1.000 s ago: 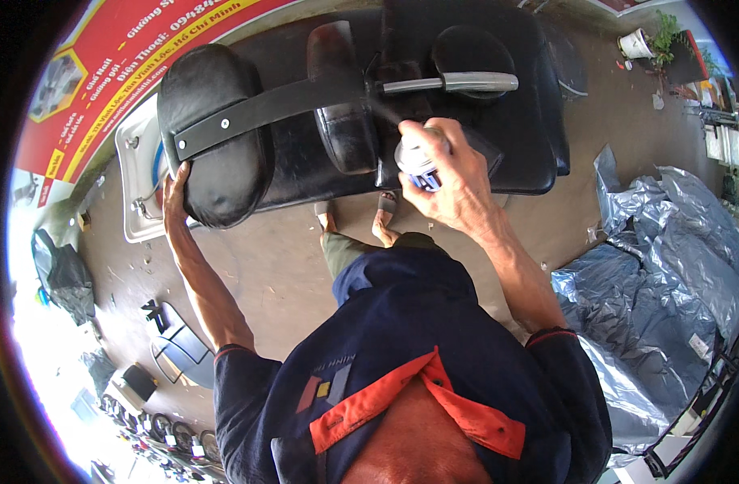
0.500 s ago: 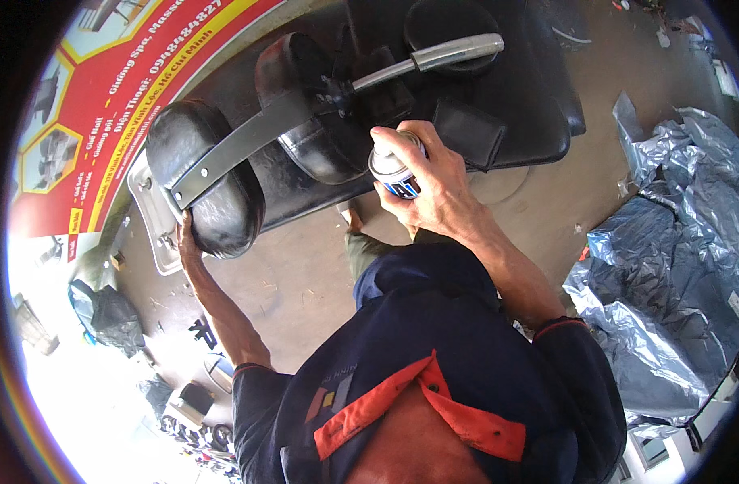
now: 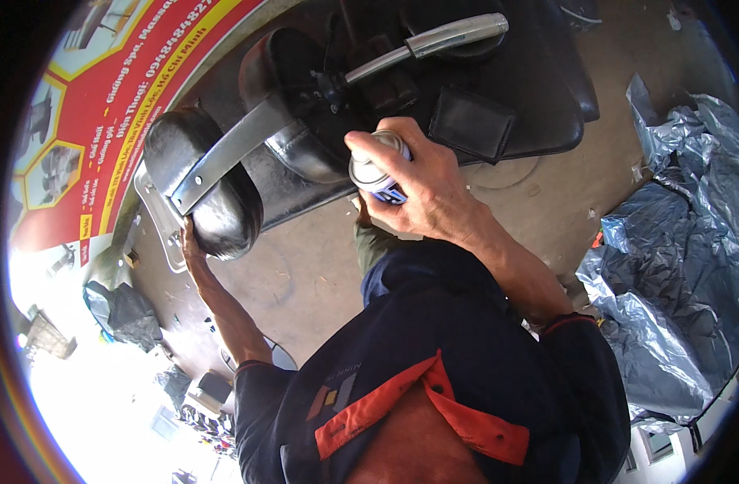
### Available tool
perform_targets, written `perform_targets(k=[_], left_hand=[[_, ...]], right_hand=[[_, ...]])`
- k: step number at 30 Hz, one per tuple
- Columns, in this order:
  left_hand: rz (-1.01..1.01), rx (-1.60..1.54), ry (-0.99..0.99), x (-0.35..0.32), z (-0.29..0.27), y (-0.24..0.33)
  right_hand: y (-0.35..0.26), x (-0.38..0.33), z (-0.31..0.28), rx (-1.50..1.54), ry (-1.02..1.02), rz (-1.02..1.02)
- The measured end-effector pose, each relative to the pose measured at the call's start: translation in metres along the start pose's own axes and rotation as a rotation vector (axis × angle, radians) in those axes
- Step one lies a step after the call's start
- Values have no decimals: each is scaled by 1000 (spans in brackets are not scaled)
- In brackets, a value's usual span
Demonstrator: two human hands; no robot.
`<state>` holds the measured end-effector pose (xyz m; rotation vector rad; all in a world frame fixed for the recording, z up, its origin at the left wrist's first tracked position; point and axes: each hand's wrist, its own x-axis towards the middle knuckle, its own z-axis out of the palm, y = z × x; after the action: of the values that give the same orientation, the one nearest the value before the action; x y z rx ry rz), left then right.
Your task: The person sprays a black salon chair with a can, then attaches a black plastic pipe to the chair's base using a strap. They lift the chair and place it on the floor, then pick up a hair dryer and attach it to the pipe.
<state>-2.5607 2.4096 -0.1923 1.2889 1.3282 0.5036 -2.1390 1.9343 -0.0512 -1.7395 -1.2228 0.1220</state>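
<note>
My right hand [image 3: 434, 181] is wrapped round a spray can [image 3: 372, 165] with a pale top, a finger pressed over that top. The can is above the near edge of a black padded chair or bed [image 3: 539, 133]. At the left, my left hand [image 3: 189, 242] grips the lower end of a rounded black cushion [image 3: 224, 206]; some of its fingers are hidden. A flat metal bar [image 3: 228, 153] is screwed to this cushion and runs up to a second black cushion [image 3: 309, 149]. Beyond it a shiny silver rod-like handle [image 3: 458, 36] sticks out to the right.
A white tray-like frame [image 3: 161, 222] is behind the left cushion. Crumpled silver sheeting [image 3: 668, 298] lies on the floor at the right. A red and yellow banner [image 3: 123, 105] borders the far left. Dark bags [image 3: 123, 315] sit at the lower left.
My right hand has moved the spray can a little to the left. The left hand stays at the cushion's end. The whole view has shifted slightly.
</note>
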Motion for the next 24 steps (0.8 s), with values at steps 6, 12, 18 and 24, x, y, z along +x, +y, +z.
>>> perform_targets(k=[6,12,18,24], left_hand=[[-20,3,53,5,-9,-5],[-9,-25,13,15,-20,-19],[-30,-77,-65,17,-26,-28],[-8,-54,-141,13,-24,-31]], right_hand=[[18,-1,5,-70,-81,111],[15,2,-1,6,-22,98],[1,45,-5,141,43,-29],[14,67,-2,68,-81,66]])
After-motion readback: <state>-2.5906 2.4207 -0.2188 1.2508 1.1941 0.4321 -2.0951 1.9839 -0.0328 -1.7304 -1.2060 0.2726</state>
